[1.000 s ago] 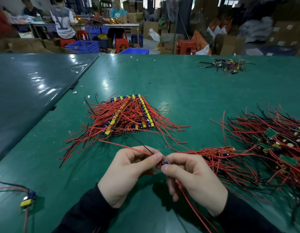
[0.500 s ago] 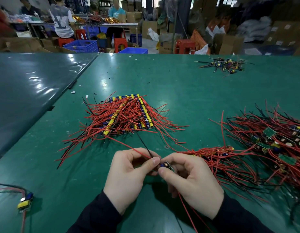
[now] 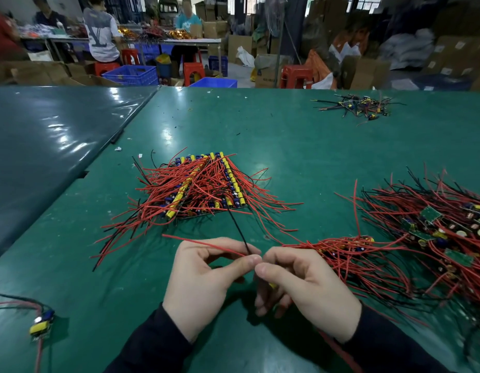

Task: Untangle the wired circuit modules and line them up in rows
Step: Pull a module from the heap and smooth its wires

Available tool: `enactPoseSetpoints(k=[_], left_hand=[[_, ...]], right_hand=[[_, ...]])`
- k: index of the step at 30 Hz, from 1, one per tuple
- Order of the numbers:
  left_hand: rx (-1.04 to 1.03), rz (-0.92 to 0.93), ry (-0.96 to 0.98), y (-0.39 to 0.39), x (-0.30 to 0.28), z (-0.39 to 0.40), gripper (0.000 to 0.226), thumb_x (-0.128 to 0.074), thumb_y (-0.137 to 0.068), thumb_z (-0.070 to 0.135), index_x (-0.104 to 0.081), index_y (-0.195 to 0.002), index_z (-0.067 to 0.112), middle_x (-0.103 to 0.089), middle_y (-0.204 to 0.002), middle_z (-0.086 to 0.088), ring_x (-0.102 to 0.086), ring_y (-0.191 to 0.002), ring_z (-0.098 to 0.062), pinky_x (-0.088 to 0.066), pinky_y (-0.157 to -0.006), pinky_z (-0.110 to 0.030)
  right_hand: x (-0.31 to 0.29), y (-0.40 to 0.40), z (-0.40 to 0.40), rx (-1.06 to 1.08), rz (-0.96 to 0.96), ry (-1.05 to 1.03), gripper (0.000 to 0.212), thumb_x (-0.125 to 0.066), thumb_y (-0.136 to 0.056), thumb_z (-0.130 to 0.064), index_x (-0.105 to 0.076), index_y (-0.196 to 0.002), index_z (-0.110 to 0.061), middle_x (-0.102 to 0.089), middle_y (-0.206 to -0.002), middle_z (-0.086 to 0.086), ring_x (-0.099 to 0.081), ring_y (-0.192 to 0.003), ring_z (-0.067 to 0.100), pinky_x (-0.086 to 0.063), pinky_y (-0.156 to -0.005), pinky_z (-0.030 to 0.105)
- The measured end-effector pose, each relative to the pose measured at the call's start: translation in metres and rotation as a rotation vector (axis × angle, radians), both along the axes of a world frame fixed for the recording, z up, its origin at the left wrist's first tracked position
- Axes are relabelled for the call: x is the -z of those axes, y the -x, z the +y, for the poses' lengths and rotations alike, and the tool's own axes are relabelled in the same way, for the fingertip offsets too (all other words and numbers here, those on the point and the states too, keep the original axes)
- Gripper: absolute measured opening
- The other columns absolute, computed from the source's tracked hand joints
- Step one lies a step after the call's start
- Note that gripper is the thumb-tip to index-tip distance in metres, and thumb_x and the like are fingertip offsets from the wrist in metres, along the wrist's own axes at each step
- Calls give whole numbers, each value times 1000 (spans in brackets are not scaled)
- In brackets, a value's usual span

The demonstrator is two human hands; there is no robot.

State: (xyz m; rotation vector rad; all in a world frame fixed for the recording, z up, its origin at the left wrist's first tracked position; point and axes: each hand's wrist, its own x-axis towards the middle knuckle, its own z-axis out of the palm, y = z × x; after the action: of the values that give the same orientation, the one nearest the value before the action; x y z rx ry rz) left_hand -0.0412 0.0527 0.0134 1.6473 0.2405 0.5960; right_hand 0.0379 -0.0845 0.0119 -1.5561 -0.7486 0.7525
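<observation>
Low in the middle of the view, my left hand (image 3: 204, 284) and my right hand (image 3: 300, 289) meet fingertip to fingertip. The left thumb and forefinger pinch a red wire (image 3: 201, 243) and a black wire (image 3: 237, 227) that run up and away. My right hand curls round a small module, mostly hidden, with a bit of yellow showing under its fingers. Beyond them lies the stack of lined-up modules (image 3: 206, 184), yellow and blue parts in rows under red wires. A tangled heap of modules (image 3: 435, 232) spreads at the right, and a smaller bunch (image 3: 349, 251) reaches my right hand.
A single module (image 3: 41, 323) with wires lies at the lower left. A small pile of dark-wired parts (image 3: 360, 106) sits at the far right of the green table (image 3: 287, 146). A darker table (image 3: 45, 135) adjoins on the left. People, stools and crates stand beyond.
The blue module end seen between my fingertips is now hidden inside my right hand. The red and black wires have swung up and stand out straighter from my left fingers.
</observation>
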Motion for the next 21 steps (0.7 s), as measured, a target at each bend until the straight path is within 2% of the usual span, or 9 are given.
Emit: enactPoseSetpoints(k=[3,7,10,12,13,16,21], left_hand=[[13,14,6,1,-2,-1,13,-79,-61,-5,-73,-59,6,-71,-64,-7,-64,-59,-12,-48,-56,-19],[231,196,359,3,-7,7,14,-81,-51,7,-71,-60,5,-64,-57,-9,-54,-46,-12,-44,-45,-17],[334,273,468,3,-9,10,9,-79,-57,5,-72,-64,7,-62,-58,-7,-52,-45,-10,-43,-43,-15],[357,272,605,4,-11,10,12,-77,-56,13,-74,-65,7,-61,-56,-6,-54,-43,-7,-43,-40,-13],[358,262,670,4,-12,11,20,-83,-52,18,-74,-66,7,-61,-55,-6,-54,-42,-7,-43,-39,-12],[368,229,755,7,-13,15,46,-97,-26,25,-72,-61,10,-58,-54,-5,-53,-40,-6,-41,-35,-11],[389,150,767,7,-11,14,40,-96,-34,25,-69,-61,14,-57,-55,-5,-52,-39,-7,-40,-35,-12]], right_hand=[[-3,2,0,-48,73,-5,28,-50,-95,-11,-55,-68,-14,-66,-58,12,-64,-50,22,-44,-44,21],[-5,4,1,-101,145,-46,21,-48,-81,-19,-55,-62,-16,-63,-53,12,-59,-42,20,-41,-41,19],[-5,4,2,-141,206,-51,21,-46,-79,-19,-56,-60,-15,-60,-49,13,-57,-38,20,-39,-41,20],[-6,4,1,-156,245,-87,23,-45,-81,-21,-54,-61,-14,-59,-47,13,-56,-37,20,-37,-41,22],[-7,3,0,-172,256,-109,24,-46,-83,-21,-53,-62,-14,-59,-47,12,-56,-37,19,-37,-41,22],[-10,3,-1,-268,279,-144,27,-44,-90,-23,-52,-66,-13,-61,-48,7,-57,-39,15,-38,-42,22],[-12,6,-1,-344,328,-139,25,-43,-92,-22,-55,-72,-16,-64,-54,5,-60,-44,13,-41,-45,20]])
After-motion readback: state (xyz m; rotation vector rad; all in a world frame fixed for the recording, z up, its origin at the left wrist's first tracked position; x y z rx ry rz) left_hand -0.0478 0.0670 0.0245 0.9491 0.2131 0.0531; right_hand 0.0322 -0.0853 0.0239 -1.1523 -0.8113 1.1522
